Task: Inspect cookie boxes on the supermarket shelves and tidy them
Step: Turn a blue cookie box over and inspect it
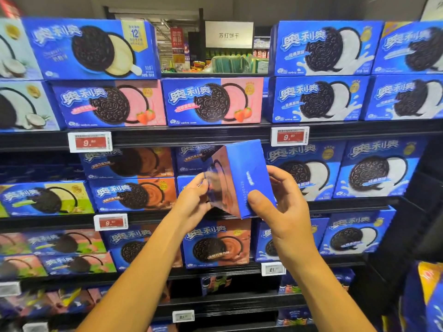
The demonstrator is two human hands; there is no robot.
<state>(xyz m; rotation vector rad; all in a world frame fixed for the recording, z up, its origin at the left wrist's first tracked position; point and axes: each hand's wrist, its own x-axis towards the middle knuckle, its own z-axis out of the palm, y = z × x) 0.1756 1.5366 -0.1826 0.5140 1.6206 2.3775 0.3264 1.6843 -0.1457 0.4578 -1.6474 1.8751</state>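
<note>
Both hands are gripping one cookie box (236,178) off the shelf: left hand (195,200) pinching its front face, right hand (281,200) clamping the side. Being turned on fingertip holds, it risks slipping down.

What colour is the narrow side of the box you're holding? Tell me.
Blue, with small pale print, on the held box; seen in the head view.

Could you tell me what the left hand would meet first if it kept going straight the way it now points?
Probably the held box that the left hand already grips; beyond that, likely the chocolate boxes on the shelf, though depth is unclear.
</note>
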